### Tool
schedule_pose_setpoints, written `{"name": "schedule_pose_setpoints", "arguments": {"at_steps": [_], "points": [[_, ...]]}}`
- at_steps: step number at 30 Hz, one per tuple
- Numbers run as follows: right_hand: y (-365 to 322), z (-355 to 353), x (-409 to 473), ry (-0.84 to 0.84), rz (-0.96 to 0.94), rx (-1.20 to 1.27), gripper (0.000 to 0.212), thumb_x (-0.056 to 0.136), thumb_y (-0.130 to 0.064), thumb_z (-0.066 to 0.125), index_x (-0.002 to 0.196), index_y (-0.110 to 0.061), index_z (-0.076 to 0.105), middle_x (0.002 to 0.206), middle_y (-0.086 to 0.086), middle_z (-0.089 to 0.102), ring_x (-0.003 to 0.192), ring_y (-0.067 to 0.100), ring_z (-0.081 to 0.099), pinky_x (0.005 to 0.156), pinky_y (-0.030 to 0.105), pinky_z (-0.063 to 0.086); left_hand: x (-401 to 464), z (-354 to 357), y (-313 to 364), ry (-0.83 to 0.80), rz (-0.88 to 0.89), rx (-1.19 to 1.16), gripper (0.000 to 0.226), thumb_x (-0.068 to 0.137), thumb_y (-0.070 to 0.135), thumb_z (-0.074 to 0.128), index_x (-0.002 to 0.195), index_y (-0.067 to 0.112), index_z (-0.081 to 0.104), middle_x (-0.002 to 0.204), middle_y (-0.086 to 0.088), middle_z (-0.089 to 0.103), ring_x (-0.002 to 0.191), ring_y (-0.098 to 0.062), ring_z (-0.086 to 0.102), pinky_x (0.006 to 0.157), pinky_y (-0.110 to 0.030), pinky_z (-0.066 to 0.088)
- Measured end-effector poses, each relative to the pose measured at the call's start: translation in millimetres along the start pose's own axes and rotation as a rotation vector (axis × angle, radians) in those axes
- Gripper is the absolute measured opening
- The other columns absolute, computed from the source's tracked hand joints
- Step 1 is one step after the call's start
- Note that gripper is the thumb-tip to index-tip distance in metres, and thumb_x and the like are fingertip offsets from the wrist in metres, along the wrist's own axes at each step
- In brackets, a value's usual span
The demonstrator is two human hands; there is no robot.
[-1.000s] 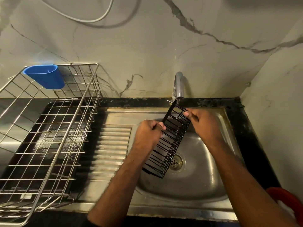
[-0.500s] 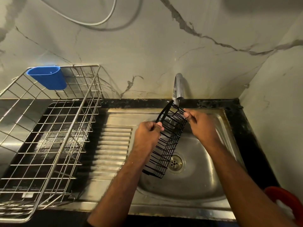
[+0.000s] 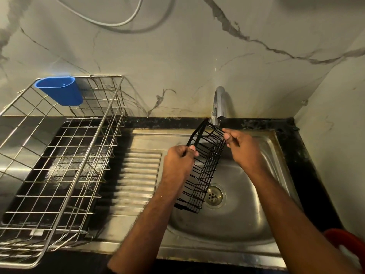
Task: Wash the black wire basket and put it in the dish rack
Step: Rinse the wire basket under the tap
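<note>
Both hands (image 3: 178, 161) (image 3: 242, 147) keep gripping the black wire basket (image 3: 201, 169), seemingly tilted slightly more upright.

Matt black wire basket (image 3: 205, 167), shiny steel sink (image 3: 246, 220), glossy blue plastic cup (image 3: 61, 91).

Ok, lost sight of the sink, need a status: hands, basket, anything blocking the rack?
Left hand and right hand both grip black wire basket, tilted over sink under tap. Dish rack to the left; path looks clear.
</note>
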State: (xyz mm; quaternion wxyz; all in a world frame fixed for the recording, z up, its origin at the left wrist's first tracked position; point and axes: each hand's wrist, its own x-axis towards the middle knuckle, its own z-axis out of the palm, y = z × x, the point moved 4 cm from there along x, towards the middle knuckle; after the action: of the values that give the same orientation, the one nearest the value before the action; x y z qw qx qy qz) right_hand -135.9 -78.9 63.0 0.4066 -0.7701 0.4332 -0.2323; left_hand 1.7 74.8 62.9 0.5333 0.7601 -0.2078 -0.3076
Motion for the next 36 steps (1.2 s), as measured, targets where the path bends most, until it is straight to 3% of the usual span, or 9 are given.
{"name": "schedule_pose_setpoints", "arguments": {"at_steps": [10,16,21,25,28,31,33,35,36], "points": [[6.3,-4.4,7.0,0.044,-0.036,0.017,0.031,0.103,-0.036,0.048,0.125,-0.026,0.066,0.119,-0.008,0.07,0.109,0.007,0.063,0.087,0.021,0.048,12.1,6.1,-9.7,-0.03,0.011,0.069,0.037,0.103,0.039,0.053,0.075,0.02,0.067,0.056,0.01,0.052,0.058,-0.011,0.048,0.066,-0.033,0.043],[3.7,1.1,21.9,0.005,-0.04,0.11,0.029,0.102,-0.037,0.048,0.12,-0.026,0.069,0.115,-0.009,0.071,0.109,0.007,0.064,0.087,0.021,0.048,13.3,-6.4,-28.4,-0.001,-0.078,0.004,0.08,0.065,0.095,0.054,0.064,0.015,0.059,0.065,-0.013,0.068,0.064,-0.033,0.068,0.076,-0.057,0.061],[13.9,18.4,23.6,-0.136,0.043,0.145,0.035,0.103,-0.04,0.043,0.13,-0.03,0.063,0.125,-0.012,0.063,0.113,0.006,0.056,0.075,0.017,0.04,7.8,-17.2,-23.7,0.035,-0.005,-0.098,0.065,0.078,0.077,0.058,0.046,0.022,0.045,0.048,0.001,0.04,0.044,-0.016,0.035,0.054,-0.029,0.038],[13.5,22.7,22.7,-0.161,0.015,0.22,0.032,0.102,-0.042,0.046,0.126,-0.033,0.064,0.131,-0.009,0.061,0.118,0.008,0.055,0.09,0.026,0.043,7.6,-21.0,-35.3,-0.036,0.004,-0.211,0.065,0.091,0.063,0.06,0.055,0.011,0.05,0.057,-0.011,0.04,0.052,-0.024,0.036,0.055,-0.031,0.038],[4.4,20.5,23.0,-0.196,-0.056,0.23,0.02,0.099,-0.038,0.052,0.109,-0.026,0.066,0.12,-0.005,0.054,0.113,0.007,0.054,0.097,0.023,0.042,5.3,-18.1,-44.5,-0.019,-0.05,-0.311,0.054,0.089,0.062,0.059,0.052,0.022,0.056,0.058,-0.005,0.041,0.052,-0.019,0.036,0.05,-0.026,0.033],[0.9,18.3,20.4,-0.25,-0.058,0.161,0.039,0.09,-0.055,0.052,0.095,-0.018,0.065,0.109,-0.005,0.047,0.109,0.012,0.052,0.096,0.026,0.04,8.3,-17.2,-49.7,0.028,-0.041,-0.298,0.059,0.088,0.064,0.056,0.052,0.016,0.057,0.054,-0.004,0.042,0.05,-0.019,0.034,0.051,-0.03,0.029],[6.0,16.5,17.4,-0.217,-0.036,0.144,0.035,0.09,-0.053,0.057,0.09,-0.018,0.064,0.11,-0.002,0.046,0.109,0.012,0.051,0.098,0.029,0.041,13.8,-17.0,-50.9,0.005,-0.007,-0.197,0.071,0.09,0.066,0.05,0.058,0.004,0.06,0.054,-0.016,0.056,0.048,-0.032,0.047,0.049,-0.036,0.043],[9.9,14.6,14.2,-0.152,-0.066,0.089,0.029,0.091,-0.045,0.063,0.087,-0.017,0.062,0.109,-0.001,0.046,0.101,0.006,0.05,0.092,0.024,0.042,20.0,-13.9,-53.9,-0.049,-0.028,-0.138,0.069,0.093,0.067,0.045,0.078,0.008,0.078,0.077,-0.023,0.074,0.072,-0.042,0.071,0.07,-0.049,0.06],[9.6,14.2,12.1,-0.134,-0.094,0.037,0.027,0.091,-0.043,0.065,0.087,-0.016,0.062,0.108,-0.001,0.045,0.097,0.005,0.049,0.087,0.02,0.041,20.9,-10.0,-53.3,-0.081,-0.035,-0.135,0.066,0.094,0.066,0.044,0.09,0.012,0.081,0.087,-0.018,0.078,0.085,-0.035,0.075,0.082,-0.049,0.062]]}}
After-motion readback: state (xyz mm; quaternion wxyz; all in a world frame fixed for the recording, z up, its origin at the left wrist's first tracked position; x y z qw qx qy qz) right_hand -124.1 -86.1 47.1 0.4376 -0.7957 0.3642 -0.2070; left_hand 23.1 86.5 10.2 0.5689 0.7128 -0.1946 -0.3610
